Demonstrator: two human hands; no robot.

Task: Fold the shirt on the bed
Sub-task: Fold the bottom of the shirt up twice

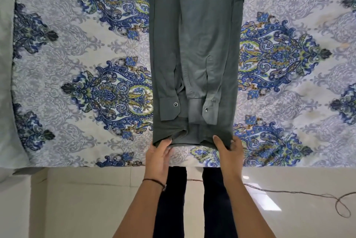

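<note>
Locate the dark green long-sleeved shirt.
In the head view, the dark green long-sleeved shirt lies centred on the blue paisley bedsheet, sleeves folded in, its near hem pinched by the left hand and right hand.

Matt grey cloth shirt (194, 45), shiny metal snaps (175, 104), printed cloth bedsheet (77, 45), glossy floor (289, 218).

Shirt (194, 45) is laid lengthwise on the bed (77, 45), stretched beyond the fingers (217, 141); cuffs (169, 108) are set just past them.
</note>
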